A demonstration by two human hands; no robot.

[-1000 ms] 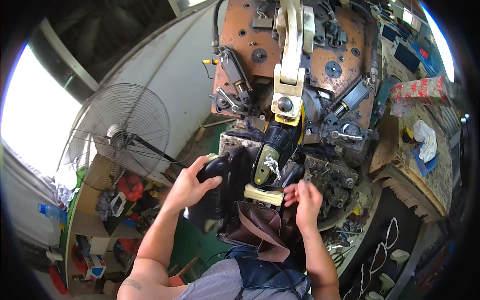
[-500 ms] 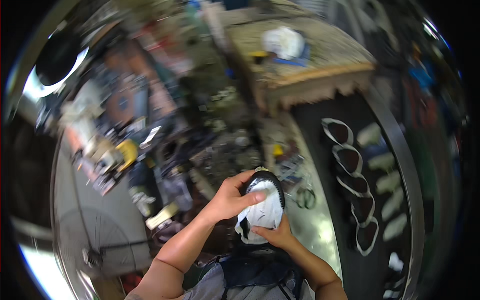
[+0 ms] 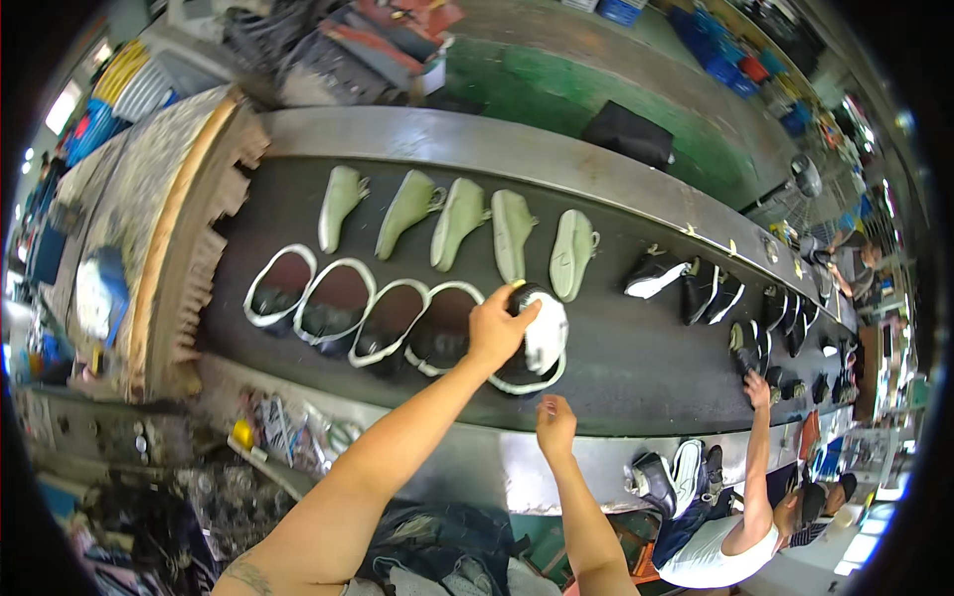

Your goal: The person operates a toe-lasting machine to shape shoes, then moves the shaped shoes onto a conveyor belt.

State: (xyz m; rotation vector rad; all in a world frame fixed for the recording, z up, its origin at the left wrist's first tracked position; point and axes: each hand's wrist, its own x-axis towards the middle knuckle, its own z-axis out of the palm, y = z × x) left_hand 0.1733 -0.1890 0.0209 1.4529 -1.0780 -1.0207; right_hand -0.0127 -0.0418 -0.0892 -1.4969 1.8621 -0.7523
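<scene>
Shoe part (image 3: 546, 333), rounded, black and white, is held in the left hand (image 3: 495, 333) above a long black belt (image 3: 636, 358). The right hand (image 3: 556, 427) is curled near its edge; I can't tell if it holds anything. Dark shoe tops with white rims (image 3: 333, 323) make a row, and five pale green shoe shapes (image 3: 459, 226) lie behind them.

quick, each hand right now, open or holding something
Left hand: closed on a black-and-white lasted shoe upper.
Right hand: loosely curled, holding nothing visible.
</scene>
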